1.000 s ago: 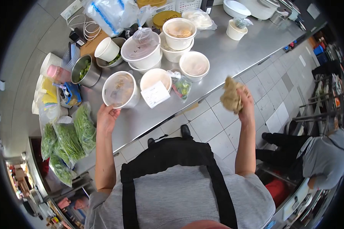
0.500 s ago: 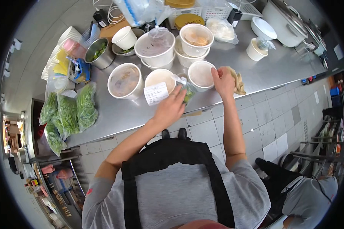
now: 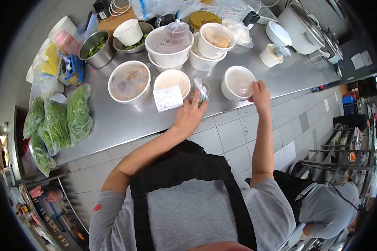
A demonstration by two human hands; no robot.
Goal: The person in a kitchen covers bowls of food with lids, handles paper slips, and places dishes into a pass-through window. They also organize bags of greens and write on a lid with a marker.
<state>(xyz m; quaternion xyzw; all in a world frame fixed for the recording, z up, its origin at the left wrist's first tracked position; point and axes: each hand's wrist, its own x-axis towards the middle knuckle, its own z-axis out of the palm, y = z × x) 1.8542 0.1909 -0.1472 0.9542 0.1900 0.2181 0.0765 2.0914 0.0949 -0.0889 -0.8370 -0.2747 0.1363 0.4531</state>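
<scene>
My left hand (image 3: 190, 115) reaches to the counter's front edge, its fingers closed around a small knotted plastic bag (image 3: 202, 88); the bag's contents are mostly hidden. Beside it stands a white paper bowl (image 3: 171, 78) with a printed slip (image 3: 168, 98) against its front. My right hand (image 3: 261, 98) has its fingers curled at the right rim of another white bowl (image 3: 238, 82) with a translucent lid, which tilts slightly. Left of the slip sits a larger lidded bowl (image 3: 129, 81) with food showing through.
Stacked lidded bowls (image 3: 168, 44) stand behind, beside metal pots of greens (image 3: 97, 49). Bagged green vegetables (image 3: 56, 121) lie at the left end of the steel counter (image 3: 102, 125). A small cup (image 3: 271, 55) and large cooker (image 3: 299, 29) are at right. A co-worker (image 3: 326, 209) is at lower right.
My right hand and the lidded bowl have moved right, away from the knotted bag. The brown cloth by my right hand no longer shows. The camera view has shifted slightly.
</scene>
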